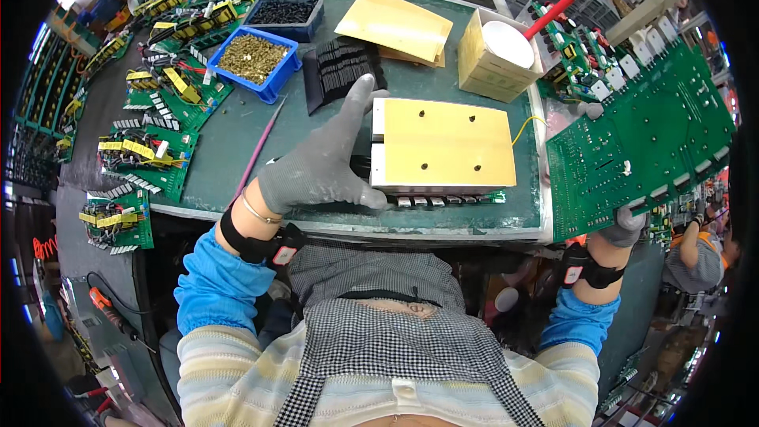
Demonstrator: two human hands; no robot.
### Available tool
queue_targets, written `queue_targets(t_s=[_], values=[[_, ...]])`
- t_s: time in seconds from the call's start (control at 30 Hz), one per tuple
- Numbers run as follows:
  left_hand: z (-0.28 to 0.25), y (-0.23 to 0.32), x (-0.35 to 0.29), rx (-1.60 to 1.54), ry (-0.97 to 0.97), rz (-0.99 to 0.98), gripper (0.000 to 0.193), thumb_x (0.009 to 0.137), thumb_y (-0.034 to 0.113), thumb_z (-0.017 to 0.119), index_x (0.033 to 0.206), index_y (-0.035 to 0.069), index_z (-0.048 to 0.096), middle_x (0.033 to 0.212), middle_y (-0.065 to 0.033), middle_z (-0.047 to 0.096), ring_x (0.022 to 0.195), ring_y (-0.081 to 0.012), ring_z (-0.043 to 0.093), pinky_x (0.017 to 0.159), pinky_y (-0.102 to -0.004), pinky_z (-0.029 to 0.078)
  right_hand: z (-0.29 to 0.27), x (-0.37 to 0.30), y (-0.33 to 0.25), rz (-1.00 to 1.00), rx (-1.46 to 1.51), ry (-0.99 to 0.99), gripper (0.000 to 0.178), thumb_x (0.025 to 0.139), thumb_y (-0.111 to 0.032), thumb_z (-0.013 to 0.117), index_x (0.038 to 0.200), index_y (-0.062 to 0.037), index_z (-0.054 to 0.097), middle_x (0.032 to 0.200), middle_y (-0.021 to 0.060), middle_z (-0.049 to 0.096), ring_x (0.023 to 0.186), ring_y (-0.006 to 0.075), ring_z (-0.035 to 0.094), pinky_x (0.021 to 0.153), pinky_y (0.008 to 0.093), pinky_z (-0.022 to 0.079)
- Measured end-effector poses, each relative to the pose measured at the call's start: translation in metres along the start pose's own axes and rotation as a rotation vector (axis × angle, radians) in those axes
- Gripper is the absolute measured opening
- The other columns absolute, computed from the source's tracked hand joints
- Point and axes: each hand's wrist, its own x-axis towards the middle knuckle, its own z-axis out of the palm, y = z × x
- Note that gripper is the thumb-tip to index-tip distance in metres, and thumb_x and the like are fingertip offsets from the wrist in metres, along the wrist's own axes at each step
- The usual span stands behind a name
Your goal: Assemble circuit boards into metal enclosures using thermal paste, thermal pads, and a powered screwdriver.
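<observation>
My left hand (316, 162), in a grey glove, is beside the left end of a flat assembly with a yellow top sheet (447, 138). Its thumb and forefinger are spread apart, and I cannot tell whether they touch the metal end. Several dark screws dot the yellow sheet, and a strip of green circuit board shows below its near edge. Over at the right, my gloved right hand (621, 229) is closed on the near edge of a large green circuit board (640, 138). That board is tilted, its soldered side showing, and it hides most of the fingers.
A blue bin of brass-coloured small parts (253, 59) and a dark bin of black parts (285, 16) stand far left. Yellow sheets (395, 24) and a box with a white cup (498, 55) lie behind. A purple stick (257, 150) and circuit boards (150, 150) are leftward.
</observation>
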Motion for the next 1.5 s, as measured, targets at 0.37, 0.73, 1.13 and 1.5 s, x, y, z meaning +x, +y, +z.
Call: queue_targets(t_s=[0.37, 0.73, 1.13, 1.5], values=[[0.003, -0.002, -0.002, 0.069, 0.003, -0.02, 0.138, 0.058, 0.037, 0.094, 0.154, -0.002, 0.002, 0.155, -0.03, 0.027, 0.145, -0.0406, 0.029, 0.118, -0.042, 0.028, 0.146, 0.119, -0.055, 0.094, -1.008, -0.317, 0.115, 0.051, -0.053, 0.087, 0.142, 0.0039, 0.044, 0.116, 0.0166, 0.062, 0.108, 0.0309, 0.062, 0.097, 0.0381, 0.044], [0.004, 0.005, 0.0, 0.094, 0.021, -0.052, 0.129, 0.06, 0.034, 0.091, 0.153, -0.006, 0.01, 0.148, -0.0311, 0.037, 0.136, -0.0418, 0.042, 0.111, -0.0427, 0.036, 0.188, 0.149, -0.039, 0.14, -1.404, -0.828, 0.108, 0.052, -0.034, 0.083, 0.144, 0.0008, 0.039, 0.125, 0.0193, 0.051, 0.117, 0.0375, 0.049, 0.104, 0.046, 0.037], [-0.001, 0.015, 0.001, 0.223, 0.011, 0.002, 0.126, 0.061, 0.028, 0.093, 0.151, -0.007, 0.012, 0.148, -0.0262, 0.039, 0.134, -0.0435, 0.043, 0.11, -0.0436, 0.037, 0.191, 0.165, -0.024, 0.129, -1.399, -0.916, 0.102, 0.052, -0.032, 0.085, 0.14, 0.0012, 0.045, 0.121, 0.0166, 0.053, 0.117, 0.0334, 0.051, 0.1, 0.0422, 0.044], [-0.003, 0.015, 0.002, 0.183, -0.038, -0.023, 0.129, 0.059, 0.028, 0.094, 0.151, -0.008, 0.01, 0.148, -0.0302, 0.037, 0.136, -0.0447, 0.04, 0.112, -0.0445, 0.036, 0.191, 0.171, -0.027, 0.171, -1.451, -0.988, 0.098, 0.055, -0.033, 0.085, 0.141, -0.0023, 0.047, 0.12, 0.0161, 0.053, 0.117, 0.0328, 0.051, 0.1, 0.0421, 0.044]])
